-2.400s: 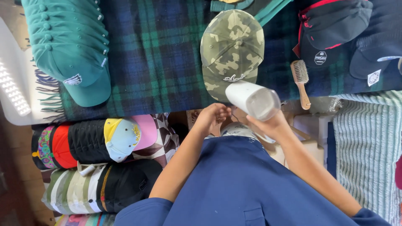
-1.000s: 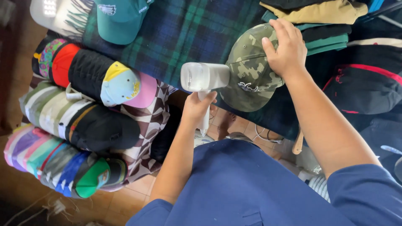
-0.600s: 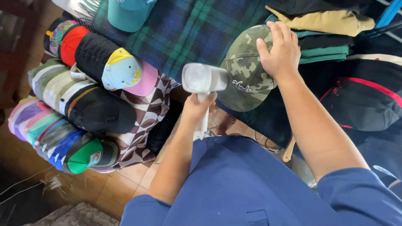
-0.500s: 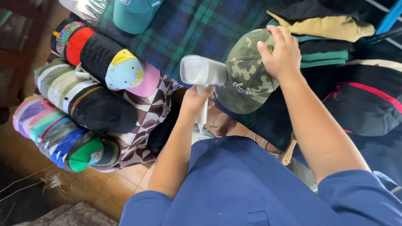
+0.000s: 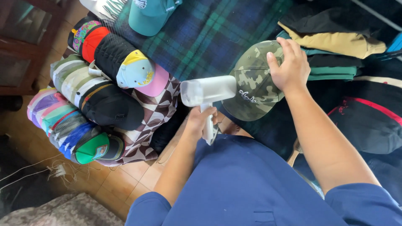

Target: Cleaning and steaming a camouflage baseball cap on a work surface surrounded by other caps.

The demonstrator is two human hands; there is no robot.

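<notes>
My left hand is shut on the handle of a white hand-held steamer. Its wide head points left, just beside the brim of a camouflage cap. The cap lies on a dark green and blue plaid blanket. My right hand rests flat on the crown of the cap, fingers spread over its top. My blue shirt fills the bottom of the view.
Rows of stacked caps lie on a checked cloth at the left. A teal cap sits at the top. Folded clothes and a black bag with red trim are at the right. Below lie tiled floor and cables.
The steamer passed from my right hand to my left hand. My right hand moved onto the camouflage cap and stays there. The view has shifted towards the cap stacks.
</notes>
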